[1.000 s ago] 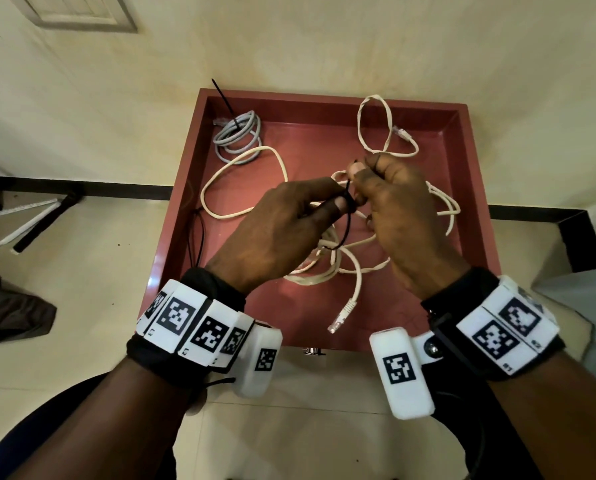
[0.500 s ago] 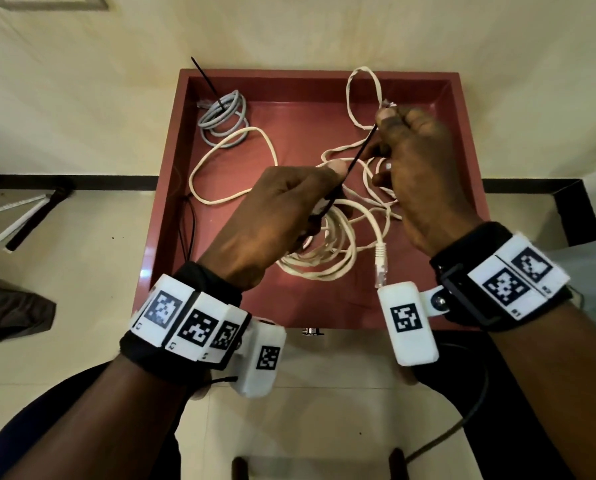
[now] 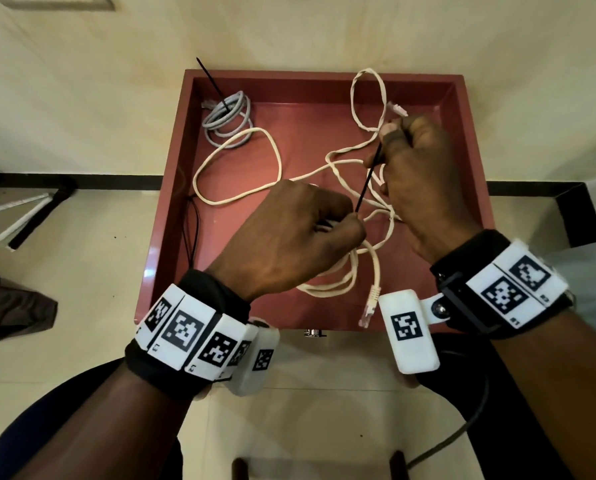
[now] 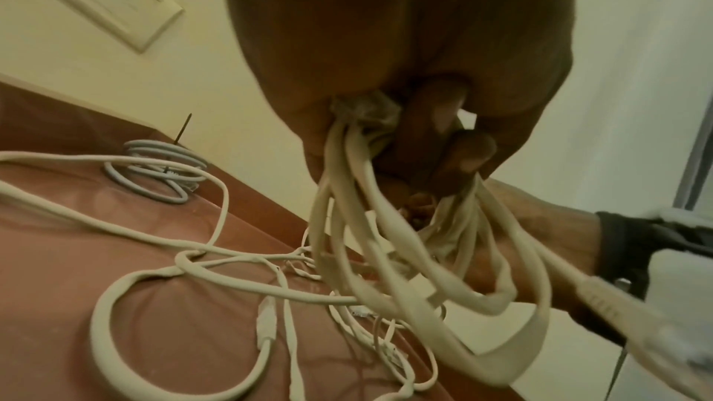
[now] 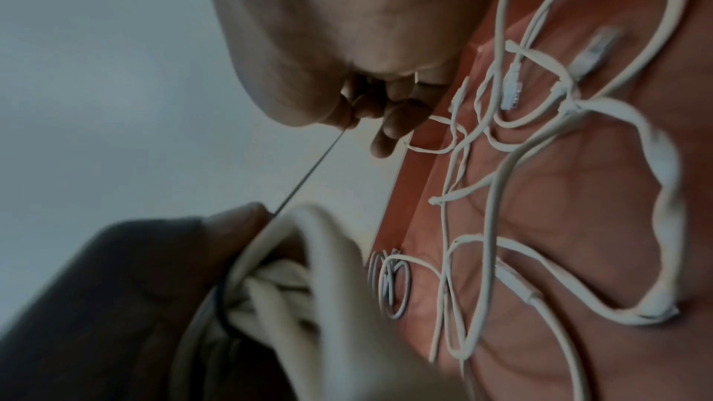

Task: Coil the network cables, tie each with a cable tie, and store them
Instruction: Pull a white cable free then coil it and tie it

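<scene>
My left hand [image 3: 303, 230] grips a coiled bundle of cream network cable [image 3: 338, 278] above the red tray [image 3: 171, 188]; the loops hang from its fist [image 4: 389, 224]. A black cable tie [image 3: 367, 183] runs taut from the bundle up to my right hand [image 3: 417, 157], which pinches the tie's free end [image 5: 308, 176]. The tie's loop circles the bundle [image 5: 222, 307]. A plug [image 3: 369, 303] of the held cable dangles near the tray's front edge. A grey coiled cable [image 3: 225, 116] with a black tie sticking up lies in the tray's far left corner.
More loose cream cable [image 3: 241, 168] sprawls over the tray floor, with a loop [image 3: 367, 98] over the far rim. Black ties [image 3: 190, 233] lie along the tray's left wall. Pale floor surrounds the tray; dark cloth [image 3: 9, 306] lies at the left.
My right hand has pulled the tie's end up and away to the right, drawing it taut. The left hand has stayed on the bundle and the tie loop has tightened.
</scene>
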